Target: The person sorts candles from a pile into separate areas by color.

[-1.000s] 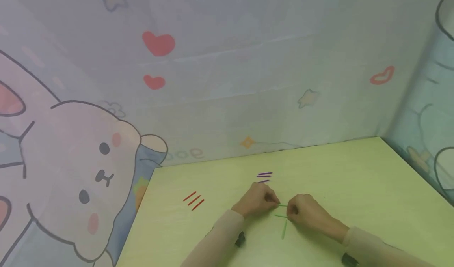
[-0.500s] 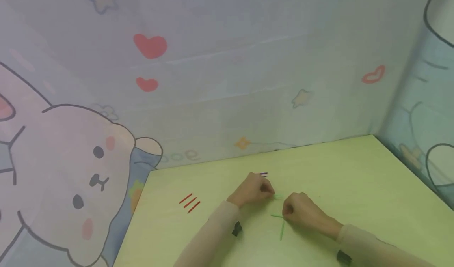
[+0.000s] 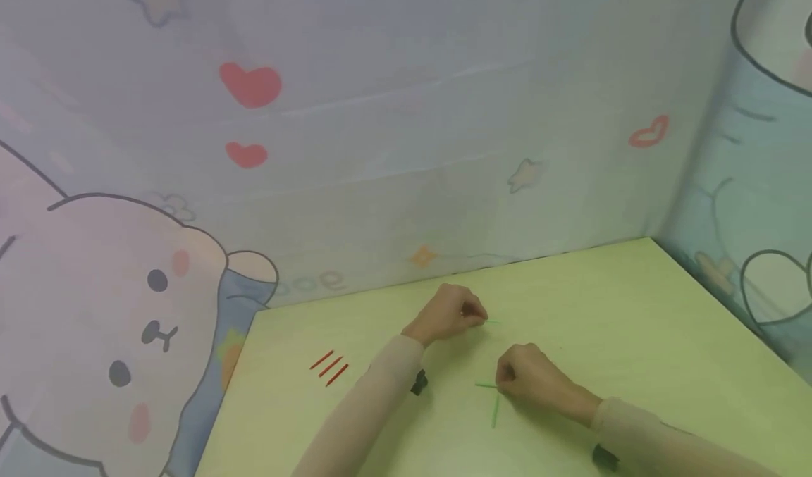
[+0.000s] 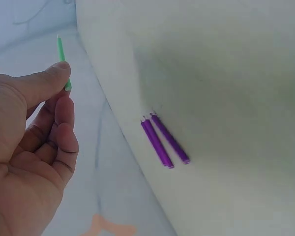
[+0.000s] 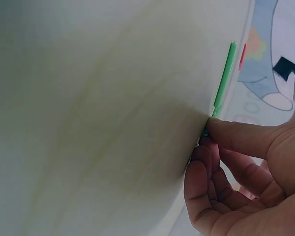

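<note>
My left hand [image 3: 447,313] pinches a thin green candle [image 4: 62,50] between thumb and forefinger, lifted above the table toward the back. Three purple candles [image 4: 162,140] lie beyond it in the left wrist view; the left hand hides them in the head view. My right hand [image 3: 533,378] is low at the tabletop, thumb and fingertips pinching the end of a green candle [image 5: 225,76]. In the head view that candle [image 3: 486,385] lies crosswise, and another green candle [image 3: 495,411] points toward me from just below the right fingertips.
Three red candles [image 3: 329,368] lie side by side, slanted, at the left of the yellow-green table [image 3: 590,301]. A cloth wall [image 3: 380,110] with cartoon prints stands behind the table and along its sides.
My left hand has moved toward the back of the table with its green candle, covering the purple candles in the head view. The right hand stays by the other two green candles.
</note>
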`<control>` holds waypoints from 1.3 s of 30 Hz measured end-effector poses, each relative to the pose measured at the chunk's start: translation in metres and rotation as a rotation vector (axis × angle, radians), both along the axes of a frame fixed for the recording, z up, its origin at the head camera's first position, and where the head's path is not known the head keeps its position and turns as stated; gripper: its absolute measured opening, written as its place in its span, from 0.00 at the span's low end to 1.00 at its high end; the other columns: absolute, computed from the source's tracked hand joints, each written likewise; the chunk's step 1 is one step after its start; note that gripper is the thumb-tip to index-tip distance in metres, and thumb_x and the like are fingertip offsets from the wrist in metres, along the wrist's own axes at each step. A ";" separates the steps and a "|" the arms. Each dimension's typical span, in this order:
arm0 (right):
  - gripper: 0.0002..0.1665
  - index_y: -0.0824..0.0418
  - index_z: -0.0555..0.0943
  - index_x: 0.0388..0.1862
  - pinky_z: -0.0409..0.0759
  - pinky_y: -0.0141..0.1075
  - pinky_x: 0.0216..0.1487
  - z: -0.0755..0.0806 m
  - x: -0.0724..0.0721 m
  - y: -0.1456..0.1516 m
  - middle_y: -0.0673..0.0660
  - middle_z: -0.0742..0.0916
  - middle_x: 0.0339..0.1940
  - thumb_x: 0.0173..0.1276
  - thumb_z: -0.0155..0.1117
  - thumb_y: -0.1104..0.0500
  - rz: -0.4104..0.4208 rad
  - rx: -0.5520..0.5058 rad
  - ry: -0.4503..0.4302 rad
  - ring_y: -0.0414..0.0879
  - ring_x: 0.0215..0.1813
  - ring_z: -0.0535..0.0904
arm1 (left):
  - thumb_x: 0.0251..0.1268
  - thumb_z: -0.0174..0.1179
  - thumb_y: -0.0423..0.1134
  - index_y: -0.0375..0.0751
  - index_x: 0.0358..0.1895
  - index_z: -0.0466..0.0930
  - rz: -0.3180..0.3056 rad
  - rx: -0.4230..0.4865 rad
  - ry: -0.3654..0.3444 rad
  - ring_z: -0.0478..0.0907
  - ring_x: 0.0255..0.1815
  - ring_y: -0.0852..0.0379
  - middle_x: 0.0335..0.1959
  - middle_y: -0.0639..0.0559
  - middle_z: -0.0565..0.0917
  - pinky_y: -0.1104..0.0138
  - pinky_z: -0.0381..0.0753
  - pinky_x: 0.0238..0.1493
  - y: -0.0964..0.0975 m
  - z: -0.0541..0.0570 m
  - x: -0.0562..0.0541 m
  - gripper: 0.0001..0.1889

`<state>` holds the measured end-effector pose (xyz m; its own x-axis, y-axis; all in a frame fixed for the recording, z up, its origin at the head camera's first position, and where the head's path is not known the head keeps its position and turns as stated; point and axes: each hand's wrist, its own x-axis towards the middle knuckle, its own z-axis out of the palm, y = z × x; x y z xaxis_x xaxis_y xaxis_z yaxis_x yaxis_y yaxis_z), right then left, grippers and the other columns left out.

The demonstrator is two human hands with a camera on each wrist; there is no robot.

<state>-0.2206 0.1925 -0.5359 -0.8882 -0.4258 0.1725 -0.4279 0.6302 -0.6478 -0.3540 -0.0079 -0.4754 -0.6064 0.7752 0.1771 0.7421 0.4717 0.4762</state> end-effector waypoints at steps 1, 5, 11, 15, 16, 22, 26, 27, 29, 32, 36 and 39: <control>0.12 0.54 0.90 0.27 0.87 0.34 0.38 -0.010 -0.006 0.002 0.41 0.88 0.26 0.61 0.75 0.71 0.004 -0.002 0.003 0.33 0.30 0.81 | 0.73 0.75 0.33 0.42 0.43 0.97 -0.013 -0.005 0.012 0.88 0.45 0.61 0.43 0.54 0.95 0.74 0.84 0.50 0.002 0.002 -0.003 0.03; 0.13 0.53 0.89 0.27 0.86 0.32 0.38 -0.006 -0.003 0.000 0.41 0.88 0.26 0.62 0.76 0.71 -0.013 0.007 -0.031 0.33 0.30 0.80 | 0.75 0.74 0.33 0.43 0.45 0.97 -0.048 -0.024 0.003 0.87 0.46 0.63 0.44 0.55 0.95 0.74 0.84 0.49 0.009 0.009 -0.011 0.03; 0.11 0.57 0.90 0.29 0.88 0.34 0.40 0.003 0.003 0.001 0.45 0.90 0.29 0.64 0.76 0.72 0.000 0.003 -0.019 0.33 0.32 0.81 | 0.76 0.74 0.36 0.43 0.46 0.96 -0.100 -0.063 0.029 0.85 0.42 0.68 0.44 0.57 0.93 0.77 0.82 0.47 0.027 0.018 -0.018 0.04; 0.11 0.57 0.90 0.29 0.89 0.35 0.40 0.004 0.002 0.002 0.45 0.91 0.30 0.64 0.75 0.72 0.003 0.001 -0.012 0.33 0.33 0.81 | 0.76 0.74 0.37 0.44 0.45 0.97 -0.138 -0.073 0.019 0.83 0.39 0.71 0.43 0.58 0.93 0.78 0.80 0.46 0.044 0.018 -0.022 0.03; 0.11 0.57 0.90 0.29 0.89 0.35 0.40 0.003 0.002 0.003 0.45 0.91 0.29 0.63 0.75 0.72 0.002 0.001 -0.008 0.32 0.33 0.81 | 0.76 0.74 0.37 0.44 0.45 0.97 -0.152 -0.076 0.015 0.83 0.39 0.72 0.43 0.58 0.93 0.79 0.80 0.46 0.049 0.017 -0.023 0.03; 0.12 0.56 0.88 0.26 0.84 0.32 0.35 0.000 0.001 0.001 0.40 0.87 0.25 0.59 0.72 0.73 0.002 -0.031 0.009 0.31 0.29 0.78 | 0.75 0.75 0.35 0.43 0.44 0.97 -0.227 -0.110 -0.046 0.83 0.40 0.71 0.43 0.58 0.93 0.79 0.81 0.47 0.074 0.008 -0.025 0.03; 0.12 0.56 0.88 0.26 0.84 0.32 0.34 0.000 0.002 0.000 0.40 0.87 0.24 0.59 0.73 0.73 -0.004 -0.042 -0.008 0.32 0.29 0.78 | 0.74 0.75 0.36 0.45 0.44 0.97 -0.236 -0.143 -0.076 0.82 0.39 0.71 0.43 0.61 0.91 0.80 0.81 0.46 0.086 0.004 -0.024 0.02; 0.13 0.56 0.88 0.26 0.84 0.32 0.34 0.000 0.003 0.001 0.40 0.87 0.25 0.59 0.73 0.73 -0.008 -0.041 -0.012 0.32 0.29 0.78 | 0.74 0.76 0.36 0.46 0.43 0.97 -0.239 -0.146 -0.080 0.82 0.39 0.71 0.43 0.61 0.91 0.80 0.81 0.45 0.088 0.003 -0.024 0.02; 0.13 0.56 0.88 0.26 0.85 0.32 0.35 0.000 0.003 0.001 0.42 0.88 0.25 0.59 0.74 0.74 -0.013 -0.042 -0.018 0.33 0.30 0.80 | 0.73 0.76 0.36 0.46 0.43 0.97 -0.244 -0.150 -0.082 0.82 0.38 0.70 0.43 0.61 0.91 0.80 0.81 0.44 0.091 0.003 -0.023 0.02; 0.12 0.57 0.89 0.27 0.86 0.33 0.35 -0.004 0.002 0.003 0.43 0.89 0.26 0.60 0.75 0.74 0.006 -0.040 0.015 0.34 0.31 0.83 | 0.73 0.76 0.36 0.46 0.43 0.97 -0.255 -0.154 -0.074 0.82 0.37 0.69 0.43 0.60 0.91 0.79 0.81 0.41 0.095 0.003 -0.022 0.02; 0.11 0.59 0.90 0.28 0.89 0.35 0.35 -0.011 -0.002 0.005 0.46 0.91 0.27 0.61 0.74 0.74 0.034 -0.057 0.050 0.35 0.31 0.85 | 0.72 0.77 0.36 0.45 0.43 0.98 -0.269 -0.167 -0.074 0.82 0.36 0.70 0.43 0.59 0.91 0.80 0.82 0.40 0.097 0.002 -0.022 0.03; 0.11 0.58 0.90 0.28 0.89 0.35 0.35 -0.024 -0.008 0.007 0.46 0.91 0.27 0.61 0.73 0.73 0.038 -0.067 0.058 0.35 0.31 0.85 | 0.72 0.77 0.36 0.45 0.43 0.98 -0.280 -0.175 -0.076 0.82 0.36 0.71 0.43 0.60 0.91 0.80 0.81 0.41 0.099 0.000 -0.023 0.03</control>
